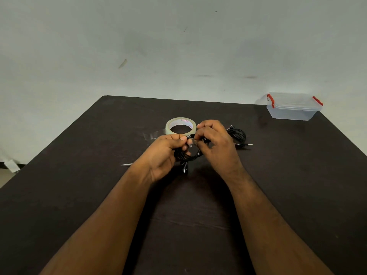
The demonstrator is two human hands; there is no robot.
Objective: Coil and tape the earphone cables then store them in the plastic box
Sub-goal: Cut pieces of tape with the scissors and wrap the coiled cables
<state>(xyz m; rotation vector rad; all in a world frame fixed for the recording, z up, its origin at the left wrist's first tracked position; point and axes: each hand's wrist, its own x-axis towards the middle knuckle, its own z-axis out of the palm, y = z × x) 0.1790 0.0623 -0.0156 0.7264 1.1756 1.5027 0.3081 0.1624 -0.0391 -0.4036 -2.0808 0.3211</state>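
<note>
Left hand (165, 153), right hand (213, 141) curled, grip coiled cable (188, 155)

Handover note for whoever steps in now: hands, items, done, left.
Left hand and right hand both grip one coiled black earphone cable above the table.
Tape roll just behind the hands; second earphone bundle lies to the right.
Plastic box far right, lid on.
Done: coiling one cable. Whether it is taped cannot be seen.
Left: second cable, boxing both.
</note>
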